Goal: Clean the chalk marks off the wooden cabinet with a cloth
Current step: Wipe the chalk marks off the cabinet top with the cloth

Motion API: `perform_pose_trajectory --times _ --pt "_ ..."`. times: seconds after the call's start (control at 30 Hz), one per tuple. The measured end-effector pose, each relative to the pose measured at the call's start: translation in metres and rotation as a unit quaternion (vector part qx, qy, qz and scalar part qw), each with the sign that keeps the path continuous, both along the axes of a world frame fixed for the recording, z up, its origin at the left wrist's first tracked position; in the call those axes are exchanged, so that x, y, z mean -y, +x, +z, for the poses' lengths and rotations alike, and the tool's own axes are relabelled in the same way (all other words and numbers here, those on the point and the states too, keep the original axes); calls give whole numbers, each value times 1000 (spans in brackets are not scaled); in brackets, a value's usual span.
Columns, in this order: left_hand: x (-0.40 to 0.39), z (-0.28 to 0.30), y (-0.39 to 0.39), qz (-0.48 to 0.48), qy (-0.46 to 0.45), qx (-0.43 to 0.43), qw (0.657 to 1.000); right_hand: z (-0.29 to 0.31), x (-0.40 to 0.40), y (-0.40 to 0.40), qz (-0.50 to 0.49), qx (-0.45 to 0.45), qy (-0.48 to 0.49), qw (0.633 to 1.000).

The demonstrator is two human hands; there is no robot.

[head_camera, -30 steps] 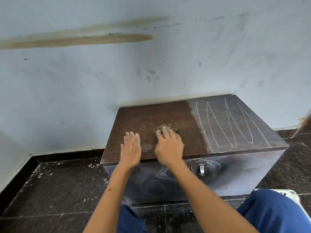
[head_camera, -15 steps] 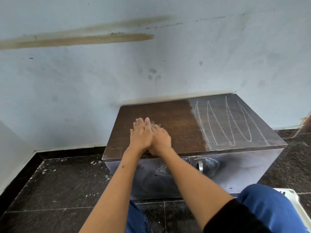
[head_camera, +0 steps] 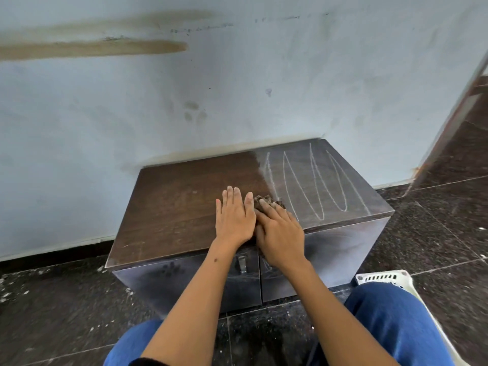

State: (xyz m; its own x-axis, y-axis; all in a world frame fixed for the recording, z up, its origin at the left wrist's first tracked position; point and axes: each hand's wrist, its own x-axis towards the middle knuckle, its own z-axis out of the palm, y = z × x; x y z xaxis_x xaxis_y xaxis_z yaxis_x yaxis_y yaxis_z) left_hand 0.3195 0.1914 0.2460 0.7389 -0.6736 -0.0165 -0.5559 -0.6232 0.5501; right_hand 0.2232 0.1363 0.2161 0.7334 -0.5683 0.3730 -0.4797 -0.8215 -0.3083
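Pale blue wall (head_camera: pixel 237 96) fills the upper view, streaked with brown smears at upper left and a few smudges lower down. Dark speckled floor (head_camera: pixel 58 313) below, flecked with white dust. Low wooden cabinet (head_camera: pixel 174 207) stands against the wall — its top dark and wiped on the left part, grey and dusty on the right. Chalk marks (head_camera: pixel 314 183), long white looping strokes, cover that right part of the top. Front of the cabinet is hazy, with two doors and a small metal handle (head_camera: pixel 241 264) near the seam. Blue trousers (head_camera: pixel 390 320) at the bottom edge; a white slatted plastic thing (head_camera: pixel 383 277) beside the right knee. Left hand (head_camera: pixel 235 220) lies flat on the top, fingers straight and together, holding nothing. Right hand (head_camera: pixel 280 233), just beside it and touching, presses down with straight fingers on the cloth (head_camera: pixel 268 200) — a small brown wad showing past the fingertips, at the edge of the chalked part.
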Motion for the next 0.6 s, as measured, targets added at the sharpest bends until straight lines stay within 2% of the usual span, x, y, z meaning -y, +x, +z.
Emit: perform_pose_trajectory --times 0.1,0.2,0.4,0.47,0.6 --pt "8 -2 7 7 3 30 1000 7 14 0 -28 -54 37 997" --pt "14 -4 14 18 5 47 999 9 17 20 -32 -69 56 996" --pt "42 -10 19 39 10 50 998 -1 11 -10 -1 -8 17 1000" --pt "50 -12 22 28 30 77 996 -2 15 -19 -18 2 5 1000" --pt "56 -18 33 17 100 123 987 6 33 -9 -20 -40 15 999"
